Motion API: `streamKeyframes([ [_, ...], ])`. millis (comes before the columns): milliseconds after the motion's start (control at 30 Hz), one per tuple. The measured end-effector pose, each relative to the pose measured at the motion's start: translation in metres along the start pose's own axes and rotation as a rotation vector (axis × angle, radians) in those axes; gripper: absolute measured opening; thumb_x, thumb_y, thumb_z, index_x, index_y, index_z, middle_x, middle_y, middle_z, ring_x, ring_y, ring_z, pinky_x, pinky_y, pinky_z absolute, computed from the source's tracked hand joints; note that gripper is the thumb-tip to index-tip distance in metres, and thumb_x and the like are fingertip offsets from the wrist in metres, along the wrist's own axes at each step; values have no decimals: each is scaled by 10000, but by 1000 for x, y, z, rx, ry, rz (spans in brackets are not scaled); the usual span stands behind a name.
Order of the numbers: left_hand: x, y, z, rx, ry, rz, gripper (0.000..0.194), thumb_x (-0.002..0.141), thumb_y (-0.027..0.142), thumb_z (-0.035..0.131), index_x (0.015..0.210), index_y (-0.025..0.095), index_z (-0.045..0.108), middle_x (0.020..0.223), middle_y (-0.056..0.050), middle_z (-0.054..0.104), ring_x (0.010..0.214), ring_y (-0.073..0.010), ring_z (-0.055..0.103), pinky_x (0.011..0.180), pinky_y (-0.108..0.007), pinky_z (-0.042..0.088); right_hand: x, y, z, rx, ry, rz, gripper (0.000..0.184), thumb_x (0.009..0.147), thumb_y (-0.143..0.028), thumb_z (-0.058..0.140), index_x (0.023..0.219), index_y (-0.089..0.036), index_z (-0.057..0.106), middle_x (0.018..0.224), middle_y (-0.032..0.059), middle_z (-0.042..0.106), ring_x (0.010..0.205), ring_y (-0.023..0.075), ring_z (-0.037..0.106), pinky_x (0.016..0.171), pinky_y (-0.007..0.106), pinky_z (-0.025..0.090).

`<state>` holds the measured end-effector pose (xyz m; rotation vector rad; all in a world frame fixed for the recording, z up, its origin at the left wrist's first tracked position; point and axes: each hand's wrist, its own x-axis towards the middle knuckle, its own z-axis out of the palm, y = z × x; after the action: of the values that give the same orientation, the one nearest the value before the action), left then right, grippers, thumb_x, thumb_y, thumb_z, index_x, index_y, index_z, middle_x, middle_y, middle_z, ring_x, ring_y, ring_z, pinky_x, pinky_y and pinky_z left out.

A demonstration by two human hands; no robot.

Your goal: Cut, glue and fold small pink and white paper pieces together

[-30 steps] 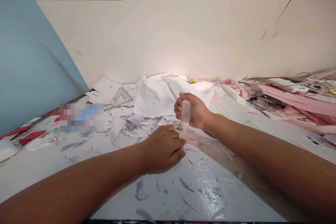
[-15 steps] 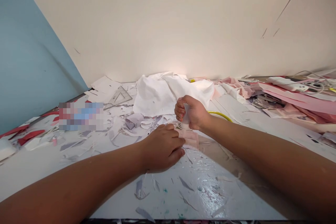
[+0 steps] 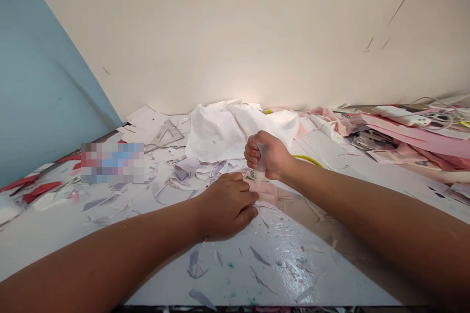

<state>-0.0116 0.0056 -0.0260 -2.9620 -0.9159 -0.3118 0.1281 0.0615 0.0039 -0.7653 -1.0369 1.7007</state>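
My right hand is closed around a small translucent white squeeze bottle, held upside down with its mouth pointing at a flat pale pink piece. The fingers cover much of the bottle. Whether its mouth touches the piece, I cannot tell. On the left edge of the pink piece lies my left hand, fingers curled and pressed together on it. Part of the piece is hidden under that hand. A small printed patch shows between the two hands, too small to read.
A crumpled white cloth lies behind my hands, with a clear set square to its left. Paper scraps litter the white table. Pink sheets and cables pile up at right. A pale board stands behind.
Both hands stay almost in place. My right hand and the bottle have shifted only very slightly; the pink piece lies where it was.
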Motion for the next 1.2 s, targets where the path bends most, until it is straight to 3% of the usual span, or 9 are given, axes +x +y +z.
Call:
streamKeyframes([
  [1200,0,-1,2,6,21,20,248,837,273,387,866,165,608,677,-40,534,720,-172,428,708,-322,346,3,4,-3,29,46,18,237,600,-214,409,472,-216,209,387,-67,221,358,73,207,360,216,202],
])
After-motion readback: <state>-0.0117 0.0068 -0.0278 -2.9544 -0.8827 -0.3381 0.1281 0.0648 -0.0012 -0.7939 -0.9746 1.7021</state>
